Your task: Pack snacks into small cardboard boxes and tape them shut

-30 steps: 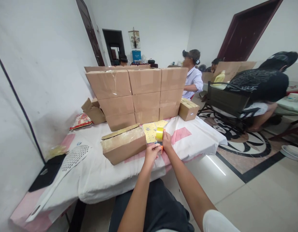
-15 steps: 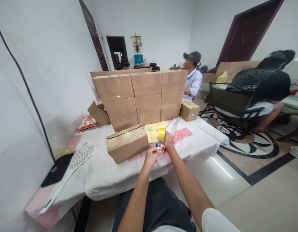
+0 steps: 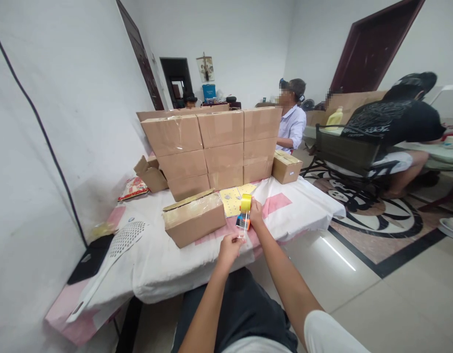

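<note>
A white cloth (image 3: 175, 267) with pink patches covers the table (image 3: 153, 284), set in a white-walled room where other people, among them a person in a dark shirt (image 3: 391, 122), sit farther back. Cardboard boxes (image 3: 222, 130) stand three high at its far side, and a long carton (image 3: 197, 223) lies in front, left of the hands. The tape dispenser (image 3: 244, 219) is held over the near part of the table, just right of that carton; its yellow roll (image 3: 245, 202) points away from the wearer, its orange-and-dark end toward them, so the long axis runs roughly front to back. The right hand (image 3: 256, 212) has its fingers closed round the dispenser's right side, while the left hand (image 3: 228, 249) pinches a clear strip (image 3: 246, 226) drawn from it, its fingers nearly together
</note>
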